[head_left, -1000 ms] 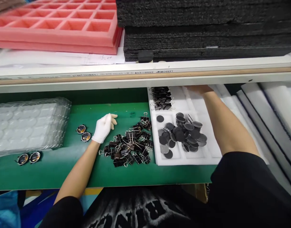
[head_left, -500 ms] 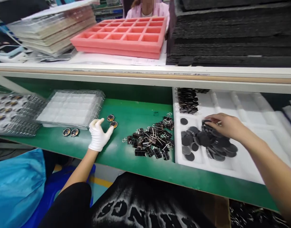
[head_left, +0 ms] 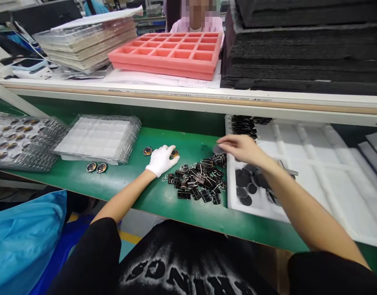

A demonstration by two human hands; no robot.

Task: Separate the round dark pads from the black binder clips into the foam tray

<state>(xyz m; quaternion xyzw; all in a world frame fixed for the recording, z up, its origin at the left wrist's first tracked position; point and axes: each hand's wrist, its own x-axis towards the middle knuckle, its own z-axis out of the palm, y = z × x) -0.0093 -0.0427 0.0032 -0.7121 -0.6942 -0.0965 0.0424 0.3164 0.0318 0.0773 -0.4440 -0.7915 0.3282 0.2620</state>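
My left hand (head_left: 162, 159), in a white glove, has its fingertips on a small round part with a dark and gold face (head_left: 174, 153) above the green bench (head_left: 127, 180). A similar round part (head_left: 147, 151) lies just left of that hand, and a pair (head_left: 96, 167) sits farther left. My bare right hand (head_left: 239, 148) pinches a dark grey disc (head_left: 218, 149) over the left edge of the white tray (head_left: 233, 203). Below the disc is a heap of black binder clips (head_left: 197, 180). More dark discs (head_left: 245, 178) lie in the tray, partly behind my right forearm.
Clear trays with white liners (head_left: 94, 137) stand at the left, beside stacked trays of round parts (head_left: 19, 139). The shelf (head_left: 176, 100) crosses above, bearing a pink foam grid (head_left: 164, 67) and black foam sheets (head_left: 299, 57). A person (head_left: 197, 22) is behind it.
My left hand has moved right, and a round part has shifted right with it. My right hand has left the disc pile and come left with a disc.
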